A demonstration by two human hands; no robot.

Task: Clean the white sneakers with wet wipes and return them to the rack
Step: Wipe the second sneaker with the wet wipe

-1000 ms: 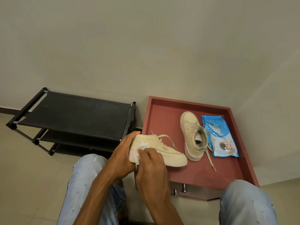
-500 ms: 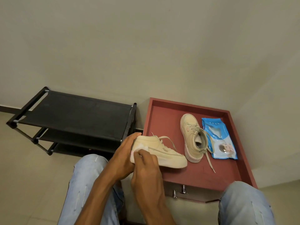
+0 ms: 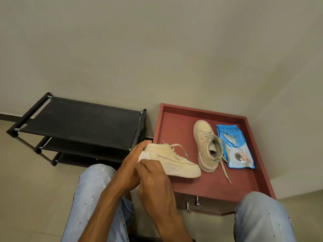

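I hold one cream-white sneaker (image 3: 174,161) on its side over the left front corner of the red tray (image 3: 176,123). My left hand (image 3: 130,165) grips its heel from behind. My right hand (image 3: 153,182) pinches a white wet wipe (image 3: 144,155) against the heel area; most of the wipe is hidden under my fingers. The second sneaker (image 3: 206,145) stands upright on the tray, toe pointing away, laces loose. A blue wet wipes pack (image 3: 236,147) lies flat to its right. The black shoe rack (image 3: 78,124) stands to the left with bare shelves.
My knees in light jeans (image 3: 94,198) frame the bottom of the view. The tray sits on a low red unit with metal knobs (image 3: 196,200) at its front. A plain wall rises behind rack and tray, and a lace trails across the tray floor.
My right hand has slid the wipe lower along the heel of the held sneaker. The sneaker has shifted slightly; the other shoe and pack stay put.
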